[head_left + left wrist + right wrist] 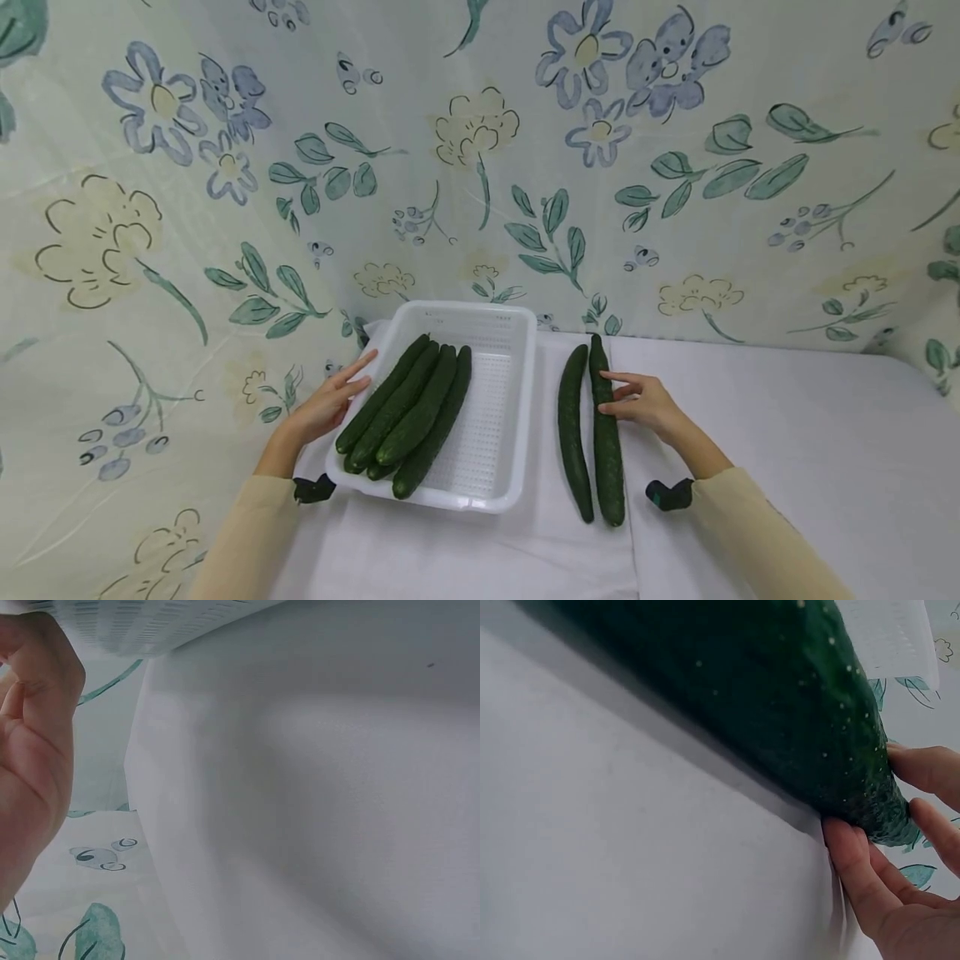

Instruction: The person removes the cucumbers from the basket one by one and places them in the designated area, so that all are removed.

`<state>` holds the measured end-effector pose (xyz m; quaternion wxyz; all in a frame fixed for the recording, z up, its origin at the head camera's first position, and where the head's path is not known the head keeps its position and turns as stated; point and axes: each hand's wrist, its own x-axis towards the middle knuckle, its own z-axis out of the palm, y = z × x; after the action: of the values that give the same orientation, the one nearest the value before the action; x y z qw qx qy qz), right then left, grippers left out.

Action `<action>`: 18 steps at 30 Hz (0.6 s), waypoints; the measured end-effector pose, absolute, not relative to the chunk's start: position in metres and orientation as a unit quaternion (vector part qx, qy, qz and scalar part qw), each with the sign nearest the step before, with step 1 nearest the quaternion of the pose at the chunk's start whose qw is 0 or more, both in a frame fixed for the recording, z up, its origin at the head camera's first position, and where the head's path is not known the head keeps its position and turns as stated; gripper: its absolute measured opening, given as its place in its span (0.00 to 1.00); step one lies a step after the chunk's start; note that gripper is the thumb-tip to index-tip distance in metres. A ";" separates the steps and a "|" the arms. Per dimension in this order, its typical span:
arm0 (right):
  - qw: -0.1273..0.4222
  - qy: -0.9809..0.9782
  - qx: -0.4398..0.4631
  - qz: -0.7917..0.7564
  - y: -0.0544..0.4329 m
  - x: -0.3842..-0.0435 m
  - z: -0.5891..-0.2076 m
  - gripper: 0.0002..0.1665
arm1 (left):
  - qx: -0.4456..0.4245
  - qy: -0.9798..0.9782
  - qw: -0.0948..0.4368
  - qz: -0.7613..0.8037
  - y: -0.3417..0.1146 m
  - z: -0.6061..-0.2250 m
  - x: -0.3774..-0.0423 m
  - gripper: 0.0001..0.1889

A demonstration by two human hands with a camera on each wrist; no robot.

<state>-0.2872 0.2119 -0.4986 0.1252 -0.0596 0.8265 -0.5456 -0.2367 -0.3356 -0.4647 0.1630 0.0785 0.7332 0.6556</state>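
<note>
A white plastic basket (pixel 491 433) holds several dark green cucumbers (pixel 420 408), piled lengthwise along its left side. My left hand (pixel 326 408) is at the basket's left side, its fingers extended along the rim. In the left wrist view this hand (pixel 34 742) shows partly at the left edge, below the basket's slotted wall (pixel 150 626). To the right of the basket, two more cucumbers lie side by side. My right hand (pixel 641 404) grips the right-hand cucumber (pixel 609 458) by its upper half, thumb and fingers on either side. The curved left-hand cucumber (pixel 572 433) lies untouched.
A white cloth (pixel 787 433) covers the table, with a fold line running beside the right-hand cucumber. Behind the table hangs a floral curtain (pixel 480 167), close to the basket's far edge. It also runs down the left side.
</note>
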 end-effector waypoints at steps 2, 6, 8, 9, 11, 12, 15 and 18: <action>0.130 0.824 -0.059 -0.549 0.213 -0.288 -0.498 0.43 | 0.079 0.734 0.162 0.655 -0.336 -0.465 -0.237 0.30; 0.135 0.825 -0.056 -0.546 0.214 -0.289 -0.496 0.43 | 0.081 0.740 0.160 0.648 -0.336 -0.465 -0.237 0.30; 0.134 0.828 -0.050 -0.543 0.216 -0.288 -0.495 0.43 | 0.082 0.744 0.158 0.644 -0.336 -0.465 -0.237 0.29; 0.133 0.830 -0.050 -0.540 0.217 -0.288 -0.494 0.44 | 0.083 0.744 0.158 0.643 -0.336 -0.465 -0.237 0.29; 0.133 0.830 -0.047 -0.540 0.219 -0.287 -0.492 0.44 | 0.082 0.744 0.158 0.644 -0.335 -0.466 -0.237 0.29; 0.133 0.830 -0.045 -0.540 0.220 -0.287 -0.492 0.44 | 0.081 0.744 0.158 0.644 -0.335 -0.465 -0.237 0.29; 0.134 0.829 -0.047 -0.541 0.220 -0.286 -0.491 0.44 | 0.078 0.738 0.160 0.651 -0.335 -0.465 -0.237 0.29; 0.131 0.827 -0.046 -0.545 0.218 -0.286 -0.493 0.44 | 0.076 0.736 0.160 0.654 -0.335 -0.465 -0.237 0.29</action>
<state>-0.2857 0.2180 -0.4928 0.1312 -0.0464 0.8267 -0.5452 -0.2368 -0.3349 -0.4653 0.1604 0.0760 0.7356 0.6537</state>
